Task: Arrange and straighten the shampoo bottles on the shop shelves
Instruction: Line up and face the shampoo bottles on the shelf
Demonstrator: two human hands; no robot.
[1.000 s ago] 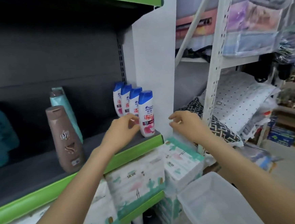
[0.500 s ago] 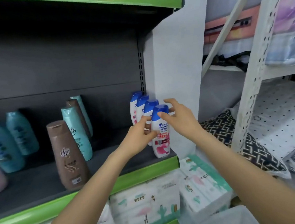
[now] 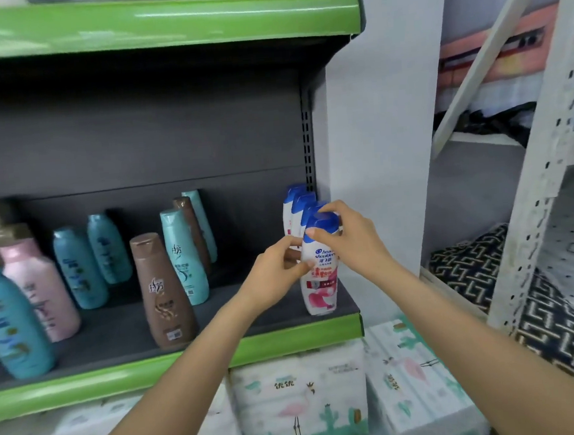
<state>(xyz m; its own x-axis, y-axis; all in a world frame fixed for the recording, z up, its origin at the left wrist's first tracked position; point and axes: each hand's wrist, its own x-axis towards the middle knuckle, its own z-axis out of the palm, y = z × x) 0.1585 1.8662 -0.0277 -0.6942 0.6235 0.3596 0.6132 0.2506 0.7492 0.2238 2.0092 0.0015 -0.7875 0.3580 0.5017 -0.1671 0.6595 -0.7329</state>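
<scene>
A row of white shampoo bottles with blue caps stands at the right end of the dark shelf. The front white bottle is upright near the shelf's green front edge. My right hand grips its blue cap from the right, thumb across the front. My left hand pinches the bottle's left side at label height. A brown bottle stands left of my hands, with a teal bottle behind it. Further left are teal bottles and a pink bottle.
A green-edged shelf hangs overhead. A white pillar bounds the shelf on the right. Packs of tissue fill the space below. To the right, a white metal rack holds patterned bedding.
My right hand has closed round the front bottle's cap, and my left hand now pinches its side. The view has shifted left and closer, bringing more bottles on the left into sight.
</scene>
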